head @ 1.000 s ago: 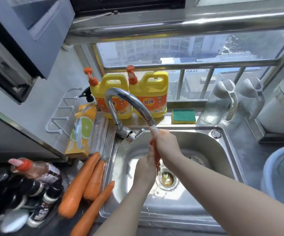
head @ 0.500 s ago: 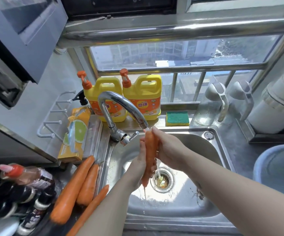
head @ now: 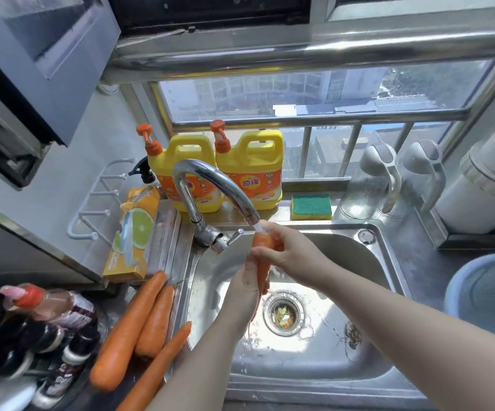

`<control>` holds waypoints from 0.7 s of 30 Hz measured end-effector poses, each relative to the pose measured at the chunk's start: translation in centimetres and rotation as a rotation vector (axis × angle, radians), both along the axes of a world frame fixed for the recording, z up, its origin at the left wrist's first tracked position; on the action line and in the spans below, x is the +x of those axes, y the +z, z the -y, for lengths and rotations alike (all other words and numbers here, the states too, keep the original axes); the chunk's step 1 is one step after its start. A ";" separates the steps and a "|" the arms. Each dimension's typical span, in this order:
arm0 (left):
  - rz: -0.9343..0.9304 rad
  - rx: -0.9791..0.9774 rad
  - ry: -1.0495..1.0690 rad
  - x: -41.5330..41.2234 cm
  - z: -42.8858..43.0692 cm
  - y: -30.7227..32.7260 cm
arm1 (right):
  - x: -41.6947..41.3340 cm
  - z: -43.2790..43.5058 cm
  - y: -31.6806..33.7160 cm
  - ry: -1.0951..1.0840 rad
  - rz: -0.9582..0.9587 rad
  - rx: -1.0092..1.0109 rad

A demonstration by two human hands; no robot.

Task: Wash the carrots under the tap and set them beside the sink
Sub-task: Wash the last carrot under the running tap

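Carrot (head: 262, 264) gripped by left hand (head: 247, 289) and right hand (head: 292, 253) under one tap (head: 210, 185), three carrots (head: 130, 327) lying left of sink (head: 356, 262)

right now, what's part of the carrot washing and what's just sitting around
In use: held carrot, left hand, right hand, tap, sink, three carrots beside it.
Lying about: two jugs, sponge, bottles, basin.
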State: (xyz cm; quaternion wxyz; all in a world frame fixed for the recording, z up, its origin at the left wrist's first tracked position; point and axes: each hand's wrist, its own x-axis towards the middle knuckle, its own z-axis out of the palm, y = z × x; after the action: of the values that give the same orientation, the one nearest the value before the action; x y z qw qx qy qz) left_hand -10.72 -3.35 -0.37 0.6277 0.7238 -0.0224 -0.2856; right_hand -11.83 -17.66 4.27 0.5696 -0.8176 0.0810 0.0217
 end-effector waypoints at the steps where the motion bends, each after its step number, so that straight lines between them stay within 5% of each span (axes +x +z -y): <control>1: -0.009 0.006 0.002 0.1 -0.1 0.0 | 0.0 0.3 0.0 0.050 -0.025 0.013; 9: 0.117 0.140 -0.081 1.3 -0.1 0.3 | 0.4 0.3 -0.4 -0.106 0.015 0.045; 14: 0.031 0.138 -0.094 1.7 -0.6 -0.4 | 0.6 1.9 1.0 0.097 -0.227 0.358; 21: 0.126 0.148 -0.020 1.2 0.3 0.0 | 0.9 0.1 0.0 -0.083 -0.004 -0.052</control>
State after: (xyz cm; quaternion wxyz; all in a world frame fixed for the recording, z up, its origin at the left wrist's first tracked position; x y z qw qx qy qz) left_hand -9.54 -3.67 -0.36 0.5670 0.7845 -0.0479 -0.2466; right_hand -10.89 -17.76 4.25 0.5484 -0.8281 0.1163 -0.0024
